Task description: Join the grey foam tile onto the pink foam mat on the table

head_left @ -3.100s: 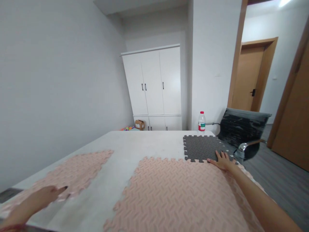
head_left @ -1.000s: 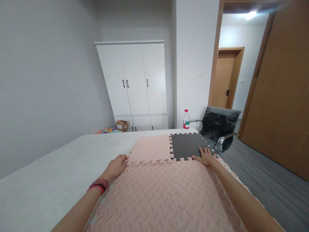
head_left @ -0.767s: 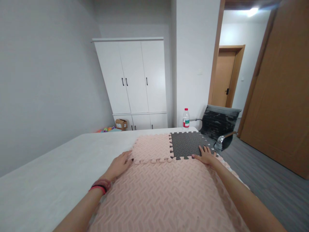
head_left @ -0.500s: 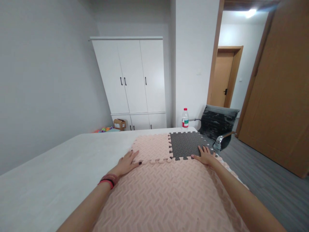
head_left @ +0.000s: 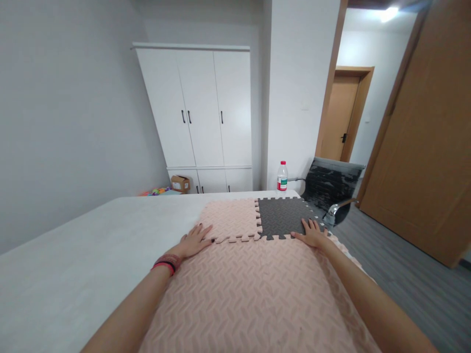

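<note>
Pink foam puzzle mats (head_left: pixel 253 289) cover the near right of a white table (head_left: pixel 91 255). A smaller pink tile (head_left: pixel 230 218) and a dark grey tile (head_left: pixel 281 215) lie side by side at their far edge. My left hand (head_left: pixel 195 240) lies flat, fingers spread, on the left end of the seam by the small pink tile. My right hand (head_left: pixel 312 233) lies flat on the near right corner of the grey tile. Neither hand grips anything.
A water bottle (head_left: pixel 281 176) stands at the table's far edge. A black office chair (head_left: pixel 333 189) sits beyond the right corner. White cupboards (head_left: pixel 198 113), a small cardboard box (head_left: pixel 180 184) and an open doorway (head_left: pixel 368 98) lie behind.
The loose pink tile that lay at the left has been brought beside the grey tile. My left hand moved from it to press flat at the seam. My right hand stayed put.
</note>
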Tool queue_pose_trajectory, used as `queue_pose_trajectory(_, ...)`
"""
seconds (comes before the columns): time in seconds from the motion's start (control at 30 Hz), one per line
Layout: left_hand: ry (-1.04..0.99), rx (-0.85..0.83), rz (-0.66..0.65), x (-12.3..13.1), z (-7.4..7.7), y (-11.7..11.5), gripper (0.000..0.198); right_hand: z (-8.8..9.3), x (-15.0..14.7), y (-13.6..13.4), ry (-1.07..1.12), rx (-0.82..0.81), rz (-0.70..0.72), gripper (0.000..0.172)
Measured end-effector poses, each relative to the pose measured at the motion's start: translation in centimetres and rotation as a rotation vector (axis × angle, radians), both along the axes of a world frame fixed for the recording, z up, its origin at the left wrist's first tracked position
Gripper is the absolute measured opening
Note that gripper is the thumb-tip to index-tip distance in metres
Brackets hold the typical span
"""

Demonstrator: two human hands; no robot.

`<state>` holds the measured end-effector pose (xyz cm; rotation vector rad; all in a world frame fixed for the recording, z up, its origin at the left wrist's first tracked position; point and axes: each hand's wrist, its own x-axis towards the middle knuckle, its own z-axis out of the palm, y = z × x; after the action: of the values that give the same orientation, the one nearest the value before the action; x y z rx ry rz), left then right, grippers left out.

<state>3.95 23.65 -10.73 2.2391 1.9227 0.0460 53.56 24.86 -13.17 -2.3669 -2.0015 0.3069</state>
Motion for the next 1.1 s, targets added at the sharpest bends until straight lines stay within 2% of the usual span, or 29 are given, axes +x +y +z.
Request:
queue_pose_trajectory(0.3,0.028,0.012,-0.010,0.2,-0.5,-0.2,0.070,0.5,-0.3,-0.4,-0.005,0.003,-0.002,0.101)
queue_pose_trajectory(0.53,0.039,0.051,-0.049,0.2,0.1,-0.5,0.052,0.3,-0.3,-0.3,-0.012,0.005,-0.009,0.102)
queue_pose_trajectory(0.8,0.039,0.012,0.018,0.6,-0.4,-1.5,0.064,0.5,-0.6,-0.8,-0.021,-0.006,-0.005,0.103)
queue_pose_trajectory(0.97,-0.009,0.009,-0.029,-0.3,1.4,-1.5,0.057,1.7,-1.4,-1.8,-0.033,-0.008,-0.006,0.097)
queue_pose_trajectory(1.1,-0.049,0.045,-0.077,-1.9,2.8,-1.5,0.046,3.2,-4.4,-2.5,-0.053,0.059,0.045,0.085)
